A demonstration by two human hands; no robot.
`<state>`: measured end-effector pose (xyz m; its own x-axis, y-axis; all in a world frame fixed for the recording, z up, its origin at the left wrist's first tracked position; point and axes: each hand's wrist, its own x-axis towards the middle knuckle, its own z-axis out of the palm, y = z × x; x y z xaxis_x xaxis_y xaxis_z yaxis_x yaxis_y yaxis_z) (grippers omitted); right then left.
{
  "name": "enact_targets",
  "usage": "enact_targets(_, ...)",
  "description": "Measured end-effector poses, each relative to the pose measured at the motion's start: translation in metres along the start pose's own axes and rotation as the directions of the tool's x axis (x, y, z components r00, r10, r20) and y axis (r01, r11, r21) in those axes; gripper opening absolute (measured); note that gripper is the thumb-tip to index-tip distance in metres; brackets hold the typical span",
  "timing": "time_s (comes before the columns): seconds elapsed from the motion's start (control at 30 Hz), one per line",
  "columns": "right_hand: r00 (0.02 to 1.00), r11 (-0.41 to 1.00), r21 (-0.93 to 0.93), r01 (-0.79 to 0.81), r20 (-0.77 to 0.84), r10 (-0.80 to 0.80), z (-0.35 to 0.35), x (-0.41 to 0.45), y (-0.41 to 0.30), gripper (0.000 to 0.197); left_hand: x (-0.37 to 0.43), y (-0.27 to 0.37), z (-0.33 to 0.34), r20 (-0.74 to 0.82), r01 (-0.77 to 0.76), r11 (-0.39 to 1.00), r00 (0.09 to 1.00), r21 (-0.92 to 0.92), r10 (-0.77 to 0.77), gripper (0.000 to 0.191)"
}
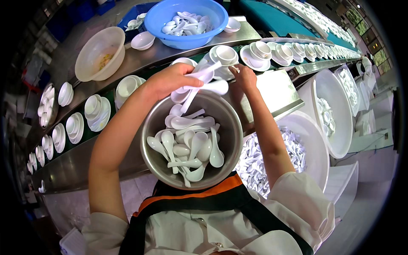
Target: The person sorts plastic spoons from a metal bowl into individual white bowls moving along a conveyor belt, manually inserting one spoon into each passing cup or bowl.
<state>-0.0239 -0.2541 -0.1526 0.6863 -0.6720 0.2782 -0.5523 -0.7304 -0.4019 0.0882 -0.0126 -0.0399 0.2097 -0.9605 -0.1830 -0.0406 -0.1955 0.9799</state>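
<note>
My left hand [170, 79] grips several white soup spoons [204, 76] above the back rim of a steel bowl [146, 137]. Inside that bowl, close to my body, lies a heap of white spoons [197, 142]. My right hand [244, 76] is at the conveyor's near edge, its fingertips at a stack of a white plate, bowl and cup [225, 54]; whether it holds anything is hard to tell. Just right of it stands another stack [262, 51] on a plate. Behind my left hand, a white bowl [184, 61] is partly hidden.
Stacked dishes line the green conveyor [110, 95] on both sides. Beyond it stand a blue basin [186, 41] of spoons and a cream basin [118, 41] with food scraps. At right are a steel ledge [274, 92], a large white tub [314, 149] of spoons and another tub [342, 127] holding cups.
</note>
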Motion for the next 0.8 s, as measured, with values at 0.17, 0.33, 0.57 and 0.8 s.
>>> enact_targets(0.17, 0.868, 0.518, 0.832, -0.199, 0.395, -0.302, -0.056, -0.012, -0.037, 0.048, 0.027, -0.004, -0.012, -0.16, 0.057, 0.997, 0.985, -0.051, -0.064, 0.037)
enact_targets(0.33, 0.918, 0.361, 0.902, -0.236, 0.329, -0.222, -0.054, -0.007, -0.023, 0.027, 0.047, -0.021, -0.016, -0.233, 0.025, 0.976, 0.969, -0.216, -0.077, 0.034)
enact_targets(0.57, 0.983, 0.94, 0.335, 0.063, -0.182, -0.001, 0.002, -0.006, 0.018, 0.018, 0.069, -0.041, -0.027, -0.264, 0.044, 0.946, 0.955, -0.321, -0.134, 0.031)
enact_targets(0.8, 0.983, 0.568, 0.819, 0.081, 0.03, -0.183, -0.022, -0.017, -0.023, 0.042, 0.083, -0.025, -0.008, -0.216, 0.157, 0.985, 0.962, -0.065, -0.168, 0.027)
